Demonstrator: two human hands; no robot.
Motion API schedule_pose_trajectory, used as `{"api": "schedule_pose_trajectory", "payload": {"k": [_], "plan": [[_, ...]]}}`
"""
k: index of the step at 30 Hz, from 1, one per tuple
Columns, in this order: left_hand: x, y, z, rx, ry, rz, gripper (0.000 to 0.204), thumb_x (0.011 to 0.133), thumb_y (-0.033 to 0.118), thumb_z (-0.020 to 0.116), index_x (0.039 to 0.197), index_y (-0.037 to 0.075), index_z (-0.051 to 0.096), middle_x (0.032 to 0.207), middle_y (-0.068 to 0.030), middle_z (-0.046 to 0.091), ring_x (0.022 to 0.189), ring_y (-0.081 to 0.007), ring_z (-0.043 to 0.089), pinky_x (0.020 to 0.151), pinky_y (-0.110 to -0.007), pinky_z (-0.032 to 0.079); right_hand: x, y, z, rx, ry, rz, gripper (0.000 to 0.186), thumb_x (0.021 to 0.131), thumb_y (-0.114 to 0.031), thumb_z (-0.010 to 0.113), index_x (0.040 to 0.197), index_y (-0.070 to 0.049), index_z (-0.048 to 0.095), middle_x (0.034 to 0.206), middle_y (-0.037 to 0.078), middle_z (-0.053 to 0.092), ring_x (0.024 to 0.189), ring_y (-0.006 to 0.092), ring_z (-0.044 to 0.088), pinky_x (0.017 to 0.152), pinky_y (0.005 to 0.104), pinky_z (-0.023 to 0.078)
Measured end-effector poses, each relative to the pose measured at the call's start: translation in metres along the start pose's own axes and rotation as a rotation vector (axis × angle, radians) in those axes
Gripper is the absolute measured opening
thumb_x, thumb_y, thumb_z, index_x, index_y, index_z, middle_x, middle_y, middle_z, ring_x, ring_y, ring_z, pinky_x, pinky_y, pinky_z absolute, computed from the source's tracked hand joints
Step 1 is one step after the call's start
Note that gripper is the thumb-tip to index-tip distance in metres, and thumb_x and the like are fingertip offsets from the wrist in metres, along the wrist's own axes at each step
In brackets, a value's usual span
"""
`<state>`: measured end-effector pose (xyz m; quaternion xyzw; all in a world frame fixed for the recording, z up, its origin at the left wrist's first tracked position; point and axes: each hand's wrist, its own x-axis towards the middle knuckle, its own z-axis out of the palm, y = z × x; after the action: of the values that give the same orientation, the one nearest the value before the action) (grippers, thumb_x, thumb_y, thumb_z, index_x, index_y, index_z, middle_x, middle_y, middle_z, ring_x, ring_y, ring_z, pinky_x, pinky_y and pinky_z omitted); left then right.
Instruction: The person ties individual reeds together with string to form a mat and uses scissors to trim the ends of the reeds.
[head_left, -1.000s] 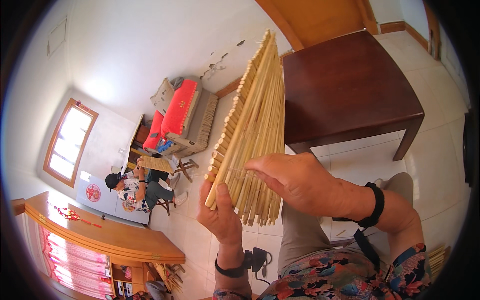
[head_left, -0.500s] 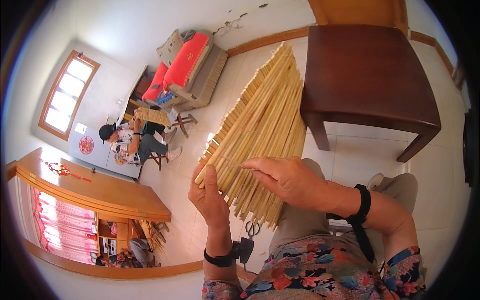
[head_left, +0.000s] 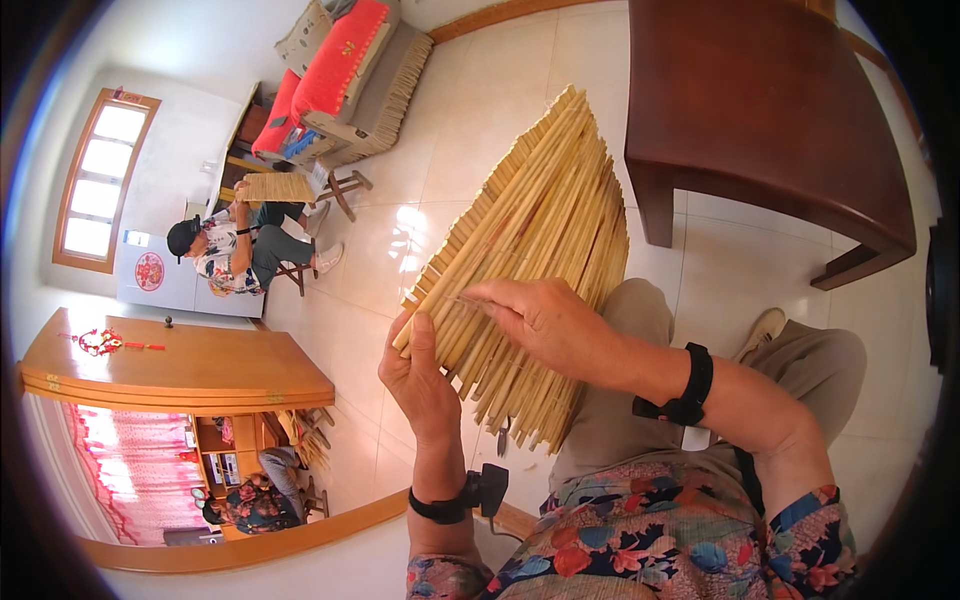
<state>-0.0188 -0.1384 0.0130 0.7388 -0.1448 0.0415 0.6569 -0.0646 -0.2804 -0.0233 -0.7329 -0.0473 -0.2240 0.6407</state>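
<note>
A fan-shaped mat of straw-coloured stalks [head_left: 540, 250], its left edge folded or trimmed in a row of short ends, lies tilted above my lap. My left hand [head_left: 422, 385] is closed round its near left corner, thumb on top and the fingers hidden beneath. Over the stalks, my right hand [head_left: 550, 325] pinches a thin pale strand, too fine to tell whether thread or needle. Its fingertips are close to the stalks beside my left thumb. Loose stalk ends fan out toward me. Part of a pair of scissors [head_left: 503, 438] shows on the floor past these ends.
A dark brown wooden chair [head_left: 760, 120] stands at the far right, near the mat. At left, a person [head_left: 235, 245] sits on a low stool holding a similar mat [head_left: 278, 187]. A sofa with red covers [head_left: 343, 60] is behind. An orange wooden door [head_left: 180, 360] stands at left.
My right hand has moved slightly left and away from me, its fingertips nearer the mat's left edge. My left hand keeps its grip. The whole view has shifted, and less of the scissors shows.
</note>
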Motion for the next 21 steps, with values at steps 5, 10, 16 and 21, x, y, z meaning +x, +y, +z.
{"api": "schedule_pose_trajectory", "payload": {"k": [5, 10, 16, 21], "plan": [[0.004, -0.003, 0.0, -0.006, -0.028, -0.058, 0.029, 0.09, 0.019, 0.054, 0.104, -0.007, 0.055, 0.089, -0.0068, 0.061, 0.079, -0.0084, 0.055, 0.07, -0.02, 0.045, 0.004, 0.011, 0.005, 0.012, -0.01, 0.001, 0.023, 0.088, -0.012, 0.051, 0.108, -0.002, 0.057, 0.087, 0.019, 0.062, 0.079, 0.0295, 0.063, 0.068, 0.0328, 0.049], [0.006, -0.01, 0.001, 0.0, -0.048, -0.081, 0.03, 0.09, 0.018, 0.054, 0.107, -0.006, 0.055, 0.091, -0.0062, 0.06, 0.081, -0.0085, 0.054, 0.071, -0.021, 0.044, 0.004, 0.018, 0.009, 0.026, -0.008, -0.039, 0.023, 0.089, -0.013, 0.051, 0.108, -0.002, 0.057, 0.089, 0.018, 0.063, 0.081, 0.0277, 0.064, 0.07, 0.0315, 0.05], [0.008, -0.023, 0.002, 0.036, -0.049, -0.086, 0.026, 0.09, 0.017, 0.054, 0.104, -0.005, 0.056, 0.09, -0.0066, 0.061, 0.079, -0.0088, 0.056, 0.07, -0.021, 0.045, 0.003, 0.026, 0.012, 0.065, 0.06, -0.026, 0.022, 0.087, -0.014, 0.051, 0.105, -0.004, 0.058, 0.087, 0.018, 0.062, 0.078, 0.0329, 0.061, 0.066, 0.0384, 0.05], [0.006, -0.026, 0.005, 0.003, -0.032, -0.104, 0.024, 0.09, 0.017, 0.053, 0.101, -0.004, 0.057, 0.089, -0.0082, 0.063, 0.076, -0.0097, 0.058, 0.068, -0.021, 0.047, 0.0, 0.03, 0.013, 0.038, 0.059, -0.023, 0.022, 0.087, -0.014, 0.051, 0.106, -0.004, 0.057, 0.087, 0.019, 0.062, 0.078, 0.0329, 0.061, 0.066, 0.038, 0.05]]}}
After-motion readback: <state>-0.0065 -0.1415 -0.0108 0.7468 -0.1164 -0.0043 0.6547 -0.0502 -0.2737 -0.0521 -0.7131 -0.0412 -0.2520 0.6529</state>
